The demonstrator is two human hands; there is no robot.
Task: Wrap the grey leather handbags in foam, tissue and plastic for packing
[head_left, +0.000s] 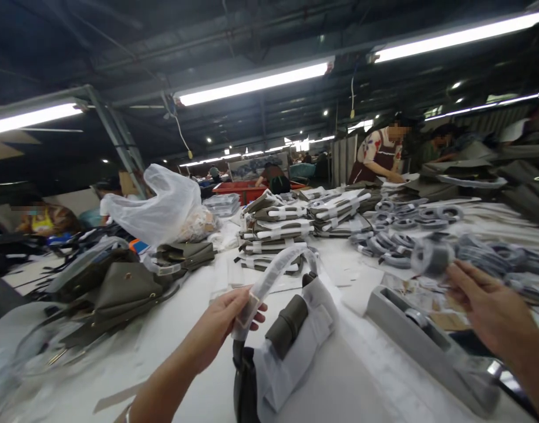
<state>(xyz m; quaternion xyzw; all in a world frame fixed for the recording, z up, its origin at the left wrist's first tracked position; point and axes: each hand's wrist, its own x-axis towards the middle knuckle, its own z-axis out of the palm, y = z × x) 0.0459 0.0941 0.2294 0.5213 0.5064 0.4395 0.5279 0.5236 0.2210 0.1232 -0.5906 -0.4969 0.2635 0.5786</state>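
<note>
My left hand is closed around the handle of a dark olive handbag; the handle is wrapped in translucent white film. The bag stands on the white table, with white wrapping over its body and a dark olive strap piece at its front. Over at the right, my right hand pinches the edge of a coiled strap in clear plastic. That coil is held above the table, apart from the bag. A grey tape dispenser sits between the bag and my right hand.
Stacks of wrapped olive bag pieces stand at the back centre. Several coiled straps lie behind my right hand. Olive bags and a large plastic bag are at the left. A co-worker leans over the far right side.
</note>
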